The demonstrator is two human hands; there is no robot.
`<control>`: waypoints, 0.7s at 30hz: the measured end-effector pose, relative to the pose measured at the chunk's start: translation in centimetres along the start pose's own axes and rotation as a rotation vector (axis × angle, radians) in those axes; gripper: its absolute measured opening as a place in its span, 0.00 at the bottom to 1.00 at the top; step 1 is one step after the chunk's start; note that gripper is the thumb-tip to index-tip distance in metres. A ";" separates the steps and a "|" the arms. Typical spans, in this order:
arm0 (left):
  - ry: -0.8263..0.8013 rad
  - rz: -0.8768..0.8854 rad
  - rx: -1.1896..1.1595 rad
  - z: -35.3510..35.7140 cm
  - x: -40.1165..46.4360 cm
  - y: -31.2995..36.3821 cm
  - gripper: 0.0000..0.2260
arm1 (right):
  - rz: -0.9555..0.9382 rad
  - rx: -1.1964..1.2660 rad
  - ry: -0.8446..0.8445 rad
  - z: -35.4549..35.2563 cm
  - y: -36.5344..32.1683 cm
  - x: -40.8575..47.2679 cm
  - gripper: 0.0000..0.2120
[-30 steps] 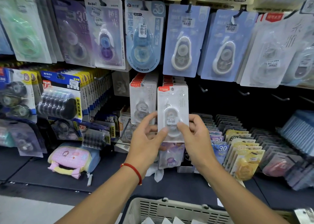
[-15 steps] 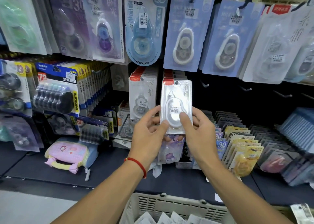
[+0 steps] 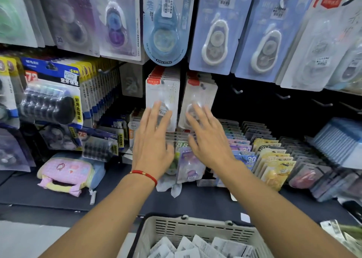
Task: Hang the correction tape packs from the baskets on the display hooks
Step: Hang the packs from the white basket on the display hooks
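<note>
Both my left hand (image 3: 151,140) and right hand (image 3: 208,140) are spread wide, holding nothing, just in front of the hung correction tape packs (image 3: 197,99). Next I'd grab one pack from the basket (image 3: 192,229) and line its hole up squarely with the hook.

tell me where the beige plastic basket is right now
In the head view, the beige slotted plastic basket sits at bottom centre, between the person's forearms, below the dark shelf, with white packs inside.
</note>
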State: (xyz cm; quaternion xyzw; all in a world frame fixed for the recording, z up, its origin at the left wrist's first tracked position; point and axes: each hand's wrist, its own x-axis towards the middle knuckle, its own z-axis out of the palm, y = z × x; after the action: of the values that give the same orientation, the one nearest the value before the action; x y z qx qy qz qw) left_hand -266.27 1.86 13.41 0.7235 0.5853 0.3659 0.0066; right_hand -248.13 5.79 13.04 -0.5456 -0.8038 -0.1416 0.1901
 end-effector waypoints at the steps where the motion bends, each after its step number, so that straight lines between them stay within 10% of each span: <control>1: -0.024 -0.004 0.003 0.1 0.1 -0.2 0.38 | 0.015 -0.030 -0.005 0.1 0.0 1.0 0.31; 21: -0.089 0.030 -0.002 0.7 -0.3 -1.5 0.37 | 0.046 0.102 -0.199 0.2 4.9 6.3 0.30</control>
State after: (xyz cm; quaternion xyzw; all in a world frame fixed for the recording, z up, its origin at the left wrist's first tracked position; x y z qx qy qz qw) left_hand -267.14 2.38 12.06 0.7479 0.5730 0.3340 0.0276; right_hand -245.71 12.88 15.84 -0.5649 -0.8121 -0.0414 0.1402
